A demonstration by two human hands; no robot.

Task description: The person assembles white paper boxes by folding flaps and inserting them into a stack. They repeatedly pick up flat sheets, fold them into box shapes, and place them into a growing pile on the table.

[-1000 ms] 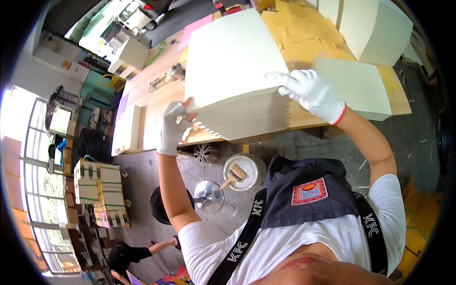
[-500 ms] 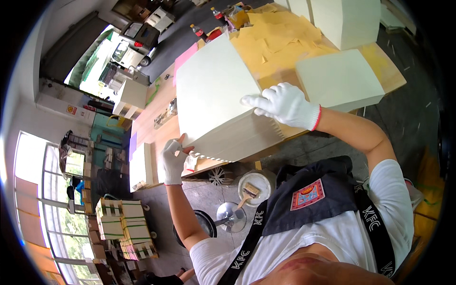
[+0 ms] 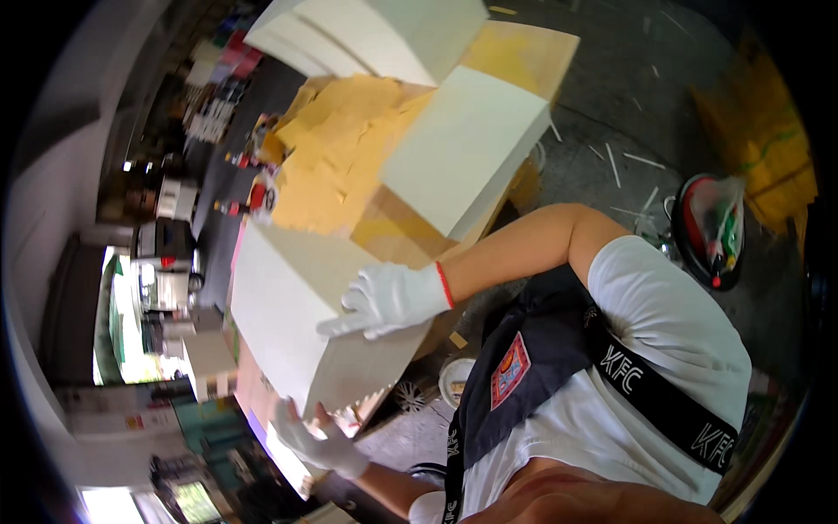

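Observation:
A thick white stack of paper (image 3: pixel 271 301) lies on the table (image 3: pixel 401 229), with a ridge running across it; whether some sheets are lifted or folded I cannot tell. My right hand (image 3: pixel 393 301), in a white glove with a red cuff, rests on the stack near its front corner, index finger stretched along the edge. By the stack's lower left corner is my left hand (image 3: pixel 319 441), also gloved, its fingers spread and some fingertips bare. Contact there is unclear because of blur. Neither hand grips anything.
Yellow paper sheets (image 3: pixel 327 144) cover the table's far part. A lower pale stack (image 3: pixel 467 144) and a tall white stack (image 3: pixel 375 39) stand to the right. Dark drink bottles (image 3: pixel 232 208) stand at the far left edge. Paper strips (image 3: pixel 614 166) litter the floor; a bucket (image 3: pixel 454 382) sits below.
The view has swung, shifting the scene leftward. My left hand has opened wider at the stack's corner. The stack shows a ridge across its formerly flat top; my right hand stays at its edge.

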